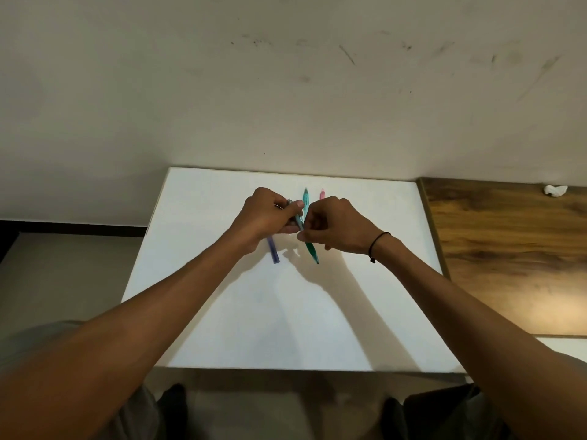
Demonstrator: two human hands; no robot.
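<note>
Two forearms reach over the white bench. Four pens: the grey-blue pen sits between both hands, left grip curled round it, right grip pinching its lower end. Purple pen, green pen and pink pen lie beneath.

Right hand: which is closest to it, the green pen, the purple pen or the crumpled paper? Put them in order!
1. Green pen, right beside the right hand.
2. Purple pen, over on the left side.
3. Crumpled paper, far right on the wooden table.
</note>
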